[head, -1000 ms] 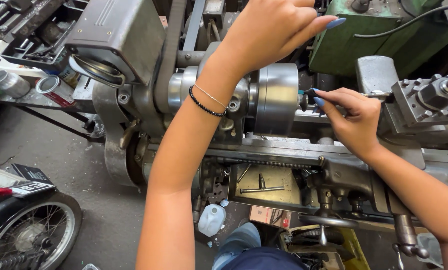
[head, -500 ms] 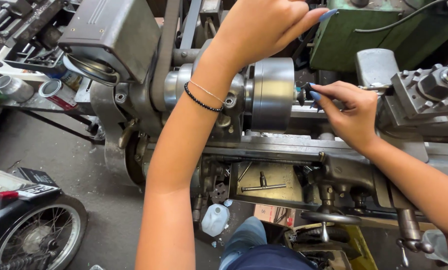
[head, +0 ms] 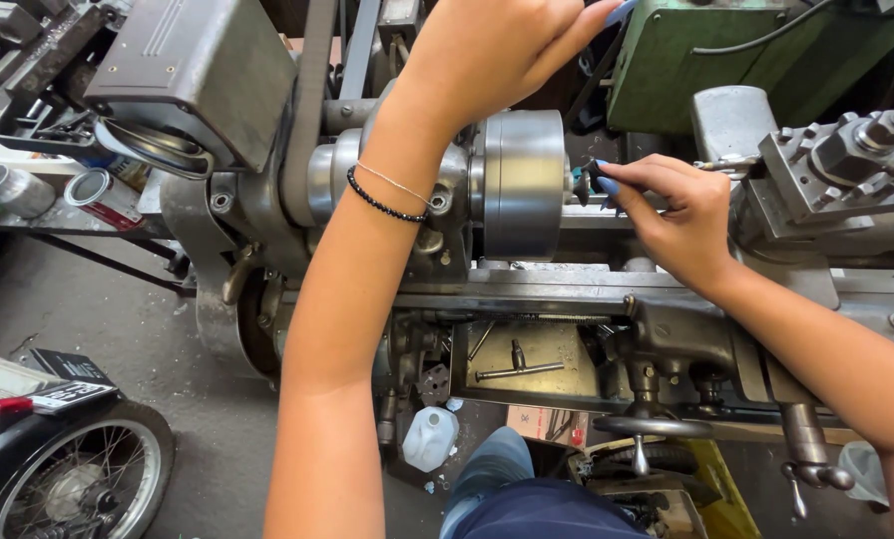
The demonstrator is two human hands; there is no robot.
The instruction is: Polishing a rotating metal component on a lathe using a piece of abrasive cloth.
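A grey metal lathe fills the view, its round steel chuck (head: 523,185) at the centre. My left hand (head: 497,55) reaches over the top of the chuck with fingers closed, gripping something behind it that is hidden. My right hand (head: 671,220) pinches a small dark workpiece (head: 589,180) at the chuck's face, fingertips closed on it. The tool post (head: 846,160) stands just right of my right hand. A dark bead bracelet (head: 382,198) sits on my left wrist.
The headstock cover (head: 203,65) is upper left, a green machine housing (head: 746,50) at the back. A tray (head: 537,364) with bolts lies under the bed, a handwheel (head: 652,427) below. A motorcycle wheel (head: 68,479), cans (head: 98,195) and white jug (head: 432,437) stand left and below.
The view has shifted slightly downward. My right hand has moved a little left, closer to the chuck face. My left hand stays on top of the chuck.
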